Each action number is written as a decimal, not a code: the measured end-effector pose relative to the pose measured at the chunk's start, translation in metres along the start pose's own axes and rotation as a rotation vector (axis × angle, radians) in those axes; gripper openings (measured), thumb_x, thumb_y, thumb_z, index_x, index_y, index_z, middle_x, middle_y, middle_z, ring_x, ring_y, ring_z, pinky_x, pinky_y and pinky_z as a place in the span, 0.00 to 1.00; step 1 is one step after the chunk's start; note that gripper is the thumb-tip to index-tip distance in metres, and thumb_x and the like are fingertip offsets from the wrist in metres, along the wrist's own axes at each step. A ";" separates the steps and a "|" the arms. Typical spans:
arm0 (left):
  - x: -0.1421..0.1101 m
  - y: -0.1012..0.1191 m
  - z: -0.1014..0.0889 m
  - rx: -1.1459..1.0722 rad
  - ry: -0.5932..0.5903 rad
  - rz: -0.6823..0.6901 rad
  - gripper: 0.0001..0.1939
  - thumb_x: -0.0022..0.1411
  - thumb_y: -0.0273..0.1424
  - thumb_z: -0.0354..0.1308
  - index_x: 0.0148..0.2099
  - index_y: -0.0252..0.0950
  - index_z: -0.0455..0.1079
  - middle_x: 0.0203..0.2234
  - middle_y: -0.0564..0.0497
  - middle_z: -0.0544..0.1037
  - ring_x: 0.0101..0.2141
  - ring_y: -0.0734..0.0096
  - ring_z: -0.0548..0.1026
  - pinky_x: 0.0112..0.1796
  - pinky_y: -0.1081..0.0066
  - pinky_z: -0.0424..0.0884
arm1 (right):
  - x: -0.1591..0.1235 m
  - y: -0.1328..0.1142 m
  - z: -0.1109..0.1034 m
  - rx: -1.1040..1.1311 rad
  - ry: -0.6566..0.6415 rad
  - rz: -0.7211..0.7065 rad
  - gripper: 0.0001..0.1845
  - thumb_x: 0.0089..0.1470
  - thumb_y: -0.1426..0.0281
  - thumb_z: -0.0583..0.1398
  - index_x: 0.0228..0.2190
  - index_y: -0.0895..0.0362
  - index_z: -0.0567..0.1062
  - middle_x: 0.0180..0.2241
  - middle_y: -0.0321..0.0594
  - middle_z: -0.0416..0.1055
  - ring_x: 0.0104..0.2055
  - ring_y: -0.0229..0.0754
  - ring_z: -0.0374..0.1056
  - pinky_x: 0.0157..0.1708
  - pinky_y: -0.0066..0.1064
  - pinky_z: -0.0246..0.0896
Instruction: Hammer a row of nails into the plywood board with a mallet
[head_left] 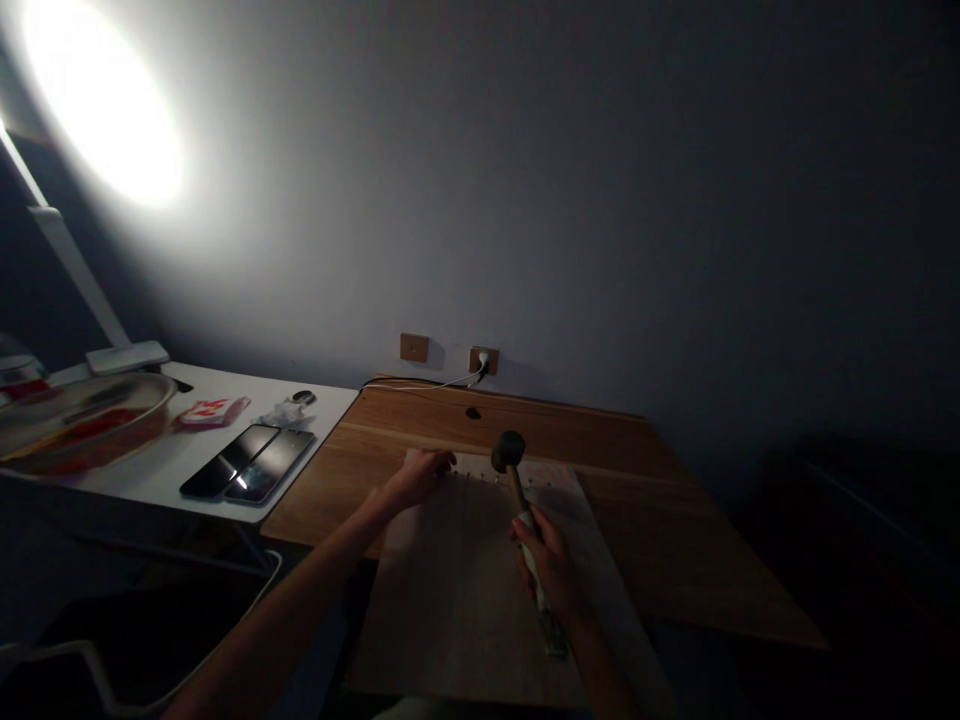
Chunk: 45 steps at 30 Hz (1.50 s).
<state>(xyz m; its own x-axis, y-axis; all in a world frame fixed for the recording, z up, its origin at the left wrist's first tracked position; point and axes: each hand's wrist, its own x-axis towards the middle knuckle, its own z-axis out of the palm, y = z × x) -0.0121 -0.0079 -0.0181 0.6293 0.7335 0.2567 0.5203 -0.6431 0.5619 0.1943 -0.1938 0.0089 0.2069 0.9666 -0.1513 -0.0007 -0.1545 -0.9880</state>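
My right hand is wrapped round the handle of a mallet. Its dark rounded head is up by the far part of a pale wooden board. Several small nails stand in a row across that end of the board, and the mallet's head and handle cover part of the row. My left hand rests at the board's far left corner, fingers bent and drawn together beside the leftmost nail. What lies between those fingertips is too small and dim to make out.
The board lies on a brown wooden table against the wall. On the left, a white table holds two phones, a red-and-white packet, a large clear basin and a lit lamp. Cables run to a wall socket.
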 end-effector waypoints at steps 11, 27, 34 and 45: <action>-0.015 -0.008 0.014 -0.185 0.277 -0.087 0.22 0.49 0.18 0.56 0.48 0.35 0.73 0.33 0.50 0.80 0.33 0.72 0.76 0.36 0.74 0.72 | -0.003 0.003 0.022 -0.018 -0.052 0.030 0.21 0.50 0.49 0.59 0.32 0.53 0.64 0.16 0.22 0.58 0.10 0.29 0.49 0.06 0.21 0.47; -0.015 -0.014 0.019 -0.184 0.293 -0.092 0.16 0.48 0.18 0.60 0.41 0.33 0.74 0.29 0.50 0.80 0.30 0.71 0.75 0.31 0.76 0.67 | 0.011 0.011 0.060 -0.004 -0.135 0.002 0.22 0.50 0.52 0.58 0.40 0.55 0.66 0.27 0.27 0.65 0.10 0.27 0.53 0.05 0.22 0.48; -0.016 -0.012 0.019 -0.230 0.278 -0.118 0.19 0.49 0.17 0.59 0.45 0.33 0.74 0.27 0.52 0.79 0.27 0.72 0.75 0.30 0.77 0.68 | 0.013 0.017 0.061 0.005 -0.113 0.024 0.32 0.50 0.52 0.59 0.51 0.56 0.63 0.28 0.27 0.66 0.10 0.27 0.53 0.04 0.22 0.47; -0.017 -0.013 0.018 -0.254 0.274 -0.098 0.19 0.50 0.19 0.60 0.46 0.34 0.74 0.29 0.50 0.81 0.30 0.70 0.77 0.32 0.76 0.70 | 0.013 0.018 0.061 -0.012 -0.122 0.021 0.28 0.50 0.54 0.58 0.48 0.57 0.64 0.27 0.27 0.66 0.10 0.28 0.54 0.05 0.22 0.47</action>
<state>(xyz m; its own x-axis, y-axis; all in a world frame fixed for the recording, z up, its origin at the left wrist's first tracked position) -0.0197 -0.0160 -0.0442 0.3886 0.8424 0.3733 0.3889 -0.5172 0.7624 0.1377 -0.1718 -0.0129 0.0861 0.9808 -0.1750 0.0077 -0.1763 -0.9843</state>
